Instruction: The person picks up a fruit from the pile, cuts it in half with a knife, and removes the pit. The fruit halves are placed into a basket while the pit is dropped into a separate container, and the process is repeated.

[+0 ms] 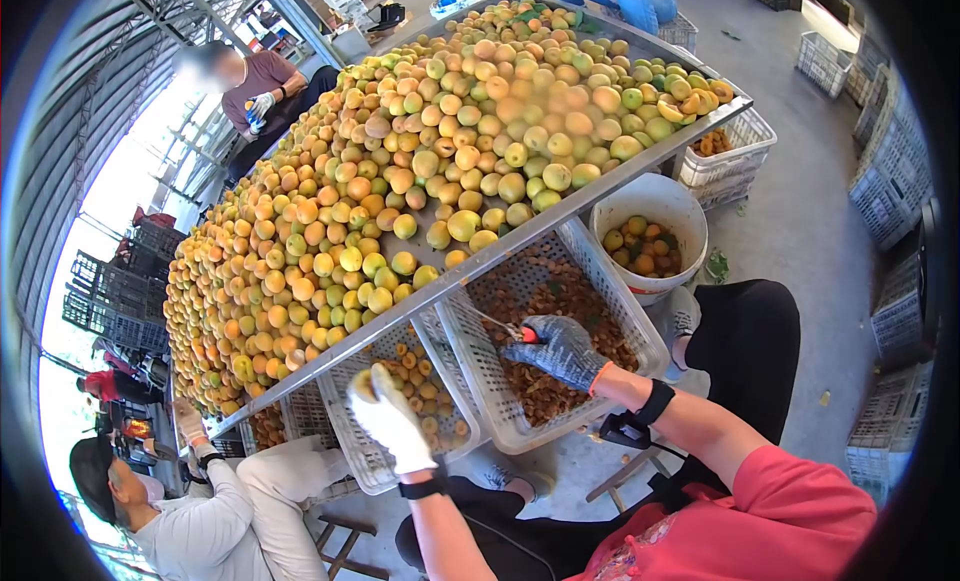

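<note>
My left hand, in a white glove, is above a white crate of apricots. Its fingers are closed around a yellow-green apricot, mostly covered by the glove. My right hand, in a grey knit glove, grips a tool with a red handle and a thin metal shaft pointing left. It hovers over a larger white crate holding a layer of brown pits or fruit pieces. The exact kind of tool cannot be made out.
A metal-edged table heaped with apricots stands ahead. At right are a white bucket with fruit and another crate. One person sits close on my left; others are across the table. Stacked crates line the right.
</note>
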Demonstrator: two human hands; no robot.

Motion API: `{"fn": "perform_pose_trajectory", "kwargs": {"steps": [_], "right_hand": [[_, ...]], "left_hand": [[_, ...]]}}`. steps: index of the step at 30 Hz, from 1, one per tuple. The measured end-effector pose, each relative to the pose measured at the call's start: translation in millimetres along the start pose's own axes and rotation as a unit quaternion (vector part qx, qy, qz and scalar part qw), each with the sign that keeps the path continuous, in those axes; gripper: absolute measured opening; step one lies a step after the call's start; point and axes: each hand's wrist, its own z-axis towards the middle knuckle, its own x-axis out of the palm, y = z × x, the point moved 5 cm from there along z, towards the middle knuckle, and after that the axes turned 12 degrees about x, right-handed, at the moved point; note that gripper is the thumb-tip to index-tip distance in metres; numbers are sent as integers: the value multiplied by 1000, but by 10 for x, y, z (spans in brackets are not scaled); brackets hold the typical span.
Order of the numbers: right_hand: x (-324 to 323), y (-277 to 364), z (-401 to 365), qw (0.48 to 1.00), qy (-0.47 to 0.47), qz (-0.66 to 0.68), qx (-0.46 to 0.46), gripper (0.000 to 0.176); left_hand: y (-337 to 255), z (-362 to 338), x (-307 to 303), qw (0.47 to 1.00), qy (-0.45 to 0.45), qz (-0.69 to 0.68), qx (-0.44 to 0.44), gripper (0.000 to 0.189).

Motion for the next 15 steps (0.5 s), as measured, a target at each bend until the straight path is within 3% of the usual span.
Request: {"fn": "perform_pose_trajectory", "kwargs": {"steps": [1, 3, 5, 6, 9, 13, 15], "right_hand": [[-32, -52, 27, 997, 7, -78, 27, 32], [-55, -132, 25, 994, -3, -93, 54, 36], [-74, -237, 0, 997, -56, -35, 29, 37], [-80, -303, -7, 998, -53, 7, 22, 34], [-129, -486, 6, 994, 18, 76, 77, 32], [-222, -690, 32, 984, 12, 124, 126, 31], [-270, -752, 60, 981, -6, 148, 123, 31]], "left_hand": [[161, 132, -69, 991, -84, 81, 62, 31], [76, 409, 22, 973, -57, -218, -53, 36], [-199, 677, 238, 972, 14, -199, -126, 34], [-492, 855, 350, 990, 61, -115, 52, 31], [-372, 1222, 971, 962, 178, 29, 204, 33], [-415, 1523, 1534, 952, 250, 52, 171, 37], [-693, 1475, 1733, 940, 299, -97, 133, 41]]}}
